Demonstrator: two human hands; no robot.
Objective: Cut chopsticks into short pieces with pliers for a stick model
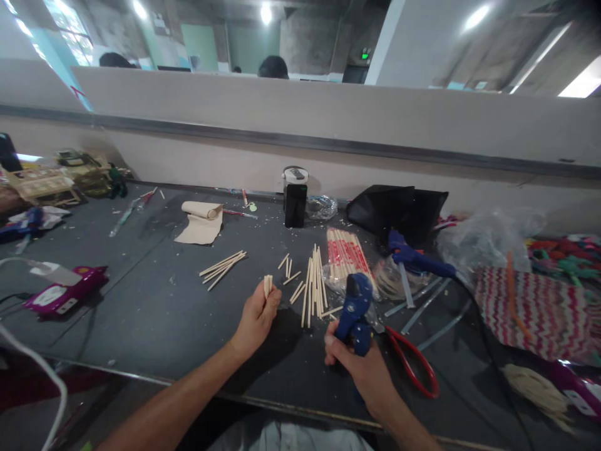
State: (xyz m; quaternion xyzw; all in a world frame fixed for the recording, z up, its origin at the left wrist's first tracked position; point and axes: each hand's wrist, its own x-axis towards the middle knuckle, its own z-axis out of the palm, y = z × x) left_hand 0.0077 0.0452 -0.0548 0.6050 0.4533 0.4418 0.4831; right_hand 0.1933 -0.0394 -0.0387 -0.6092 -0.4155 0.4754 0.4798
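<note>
Left hand (256, 316): fingers closed on wooden sticks (267, 285), upright over the desk (154, 294). Right hand (359, 363): fingers wrapped around a blue hand tool (354, 307). Work appears partway: short pieces (292, 277) seem finished; longer loose sticks (308, 289) and a packet of sticks (346, 252) seem left.

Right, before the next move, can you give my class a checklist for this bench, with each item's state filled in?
1. Sticks gripped in left hand: ok.
2. Blue tool held in right hand: ok.
3. Loose sticks lying on the tabletop: ok.
4. Space beside the right hand free: not ok, a red handle lies close by.
5. Blue glue gun switched off: cannot tell.
</note>
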